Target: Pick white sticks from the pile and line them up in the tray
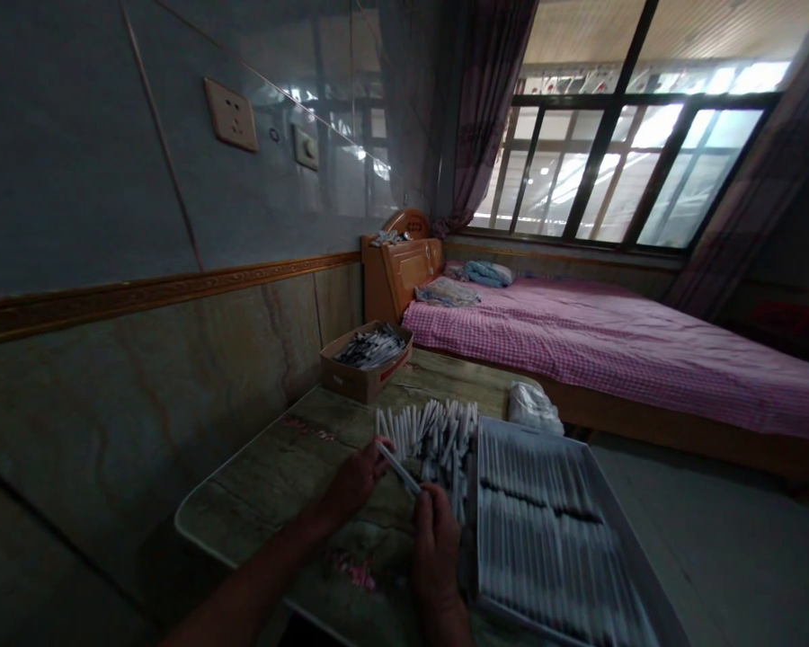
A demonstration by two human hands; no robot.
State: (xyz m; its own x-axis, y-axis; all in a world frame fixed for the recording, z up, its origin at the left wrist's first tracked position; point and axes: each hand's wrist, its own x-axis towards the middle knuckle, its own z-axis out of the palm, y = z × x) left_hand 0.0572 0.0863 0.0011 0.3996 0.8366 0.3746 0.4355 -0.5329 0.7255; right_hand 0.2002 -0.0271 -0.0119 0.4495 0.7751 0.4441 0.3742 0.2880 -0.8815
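A slim white pen-like stick (400,469) is stretched between my two hands above the table. My left hand (366,472) pinches its far end, and my right hand (436,530) grips the near end with the thumb and fingers closed. Just beyond my hands, a loose pile of similar white sticks (438,427) lies on the table. To the right of my right hand, a shallow light-coloured tray (532,426) holds many such sticks in two side-by-side rows. Whether these are finished pens cannot be made out in the dim light.
The marbled table (270,485) has a rounded left corner. On its far side stands a cardboard box (351,382) full of black and white sticks. A white plastic bundle (534,407) sits behind the tray. Beyond is a bed (580,332); a tiled wall (243,377) rises left.
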